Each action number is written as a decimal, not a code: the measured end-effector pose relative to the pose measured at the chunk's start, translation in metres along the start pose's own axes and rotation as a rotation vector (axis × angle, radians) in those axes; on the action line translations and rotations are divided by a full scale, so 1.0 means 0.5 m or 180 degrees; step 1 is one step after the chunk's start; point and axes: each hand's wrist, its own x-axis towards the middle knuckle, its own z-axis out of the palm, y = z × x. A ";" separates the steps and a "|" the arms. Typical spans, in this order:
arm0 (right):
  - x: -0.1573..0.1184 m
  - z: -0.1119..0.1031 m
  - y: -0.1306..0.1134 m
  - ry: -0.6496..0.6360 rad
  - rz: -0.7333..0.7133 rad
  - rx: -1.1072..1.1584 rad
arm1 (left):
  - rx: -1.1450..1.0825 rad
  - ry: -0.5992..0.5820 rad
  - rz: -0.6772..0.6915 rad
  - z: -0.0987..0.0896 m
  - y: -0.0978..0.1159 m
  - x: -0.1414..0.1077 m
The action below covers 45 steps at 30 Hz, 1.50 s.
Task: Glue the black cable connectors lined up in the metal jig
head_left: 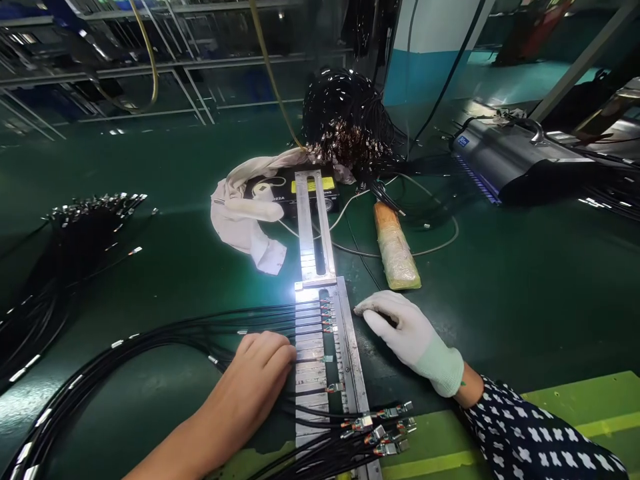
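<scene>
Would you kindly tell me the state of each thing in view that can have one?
Left hand: bare, curled
Right hand: gloved, loosely curled
Metal fixture: brightly lit midway
Black cables: partly across metal fixture
White cloth: bunched
Block: plastic-wrapped, lying flat
Far cables: heaped

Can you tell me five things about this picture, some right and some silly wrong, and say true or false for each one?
1. The right hand wears a white glove. True.
2. The left hand wears a glove too. False: it is bare.
3. Black cables reach the metal fixture from the left side of the picture. True.
4. The right sleeve is plain red. False: it is dark with a white pattern.
5. The wrapped block lies farther from the person than the right hand does. True.
</scene>
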 end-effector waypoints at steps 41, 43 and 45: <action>0.004 -0.003 -0.015 0.0006 -0.0038 -0.0028 | 0.0483 0.0302 0.0418 0.010 -0.036 -0.001; 0.004 -0.002 -0.014 0.0006 -0.0037 -0.0036 | 0.0755 0.0322 0.0259 0.020 -0.030 -0.014; 0.004 -0.002 -0.012 0.0006 -0.0043 -0.0040 | 0.0828 0.0280 0.0222 0.028 -0.024 -0.021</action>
